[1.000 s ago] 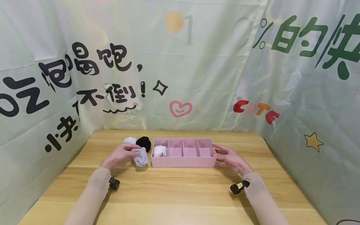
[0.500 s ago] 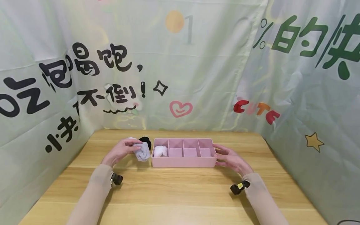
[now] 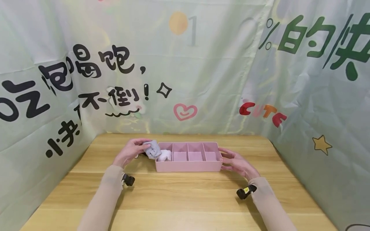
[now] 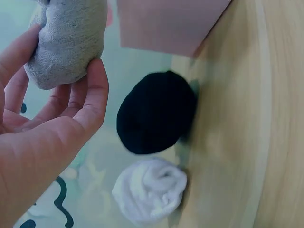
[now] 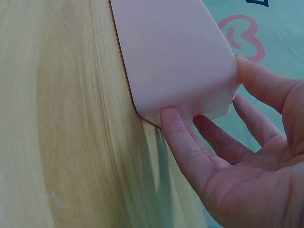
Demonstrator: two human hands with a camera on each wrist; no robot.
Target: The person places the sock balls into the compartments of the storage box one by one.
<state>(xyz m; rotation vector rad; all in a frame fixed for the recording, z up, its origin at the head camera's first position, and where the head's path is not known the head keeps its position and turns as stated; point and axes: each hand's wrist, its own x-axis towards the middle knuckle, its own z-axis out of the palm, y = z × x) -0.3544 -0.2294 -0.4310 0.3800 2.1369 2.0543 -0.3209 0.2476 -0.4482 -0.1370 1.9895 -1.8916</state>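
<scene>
In the head view, my left hand (image 3: 131, 151) pinches a grey rolled-up sock (image 3: 152, 149) above the left end of a pink divided box (image 3: 188, 166). The left wrist view shows thumb and fingers round the same grey sock (image 4: 69, 45). Below it lie a black rolled-up sock (image 4: 156, 113) and a white rolled-up sock (image 4: 150, 191), both largely hidden in the head view. Another white sock (image 3: 164, 155) sits in the box's leftmost compartment. My right hand (image 3: 238, 163) touches the box's right end with spread fingertips, thumb near the front corner.
The box stands on a wooden table (image 3: 185, 195); its other compartments lie to the right of the white sock. Printed cloth curtains (image 3: 214, 80) enclose the table at the back and both sides. Each wrist carries a small black camera (image 3: 128, 180).
My left hand has lifted the grey sock off the table and carried it right and away from me, to the box's left end. The right hand and the box stay put.
</scene>
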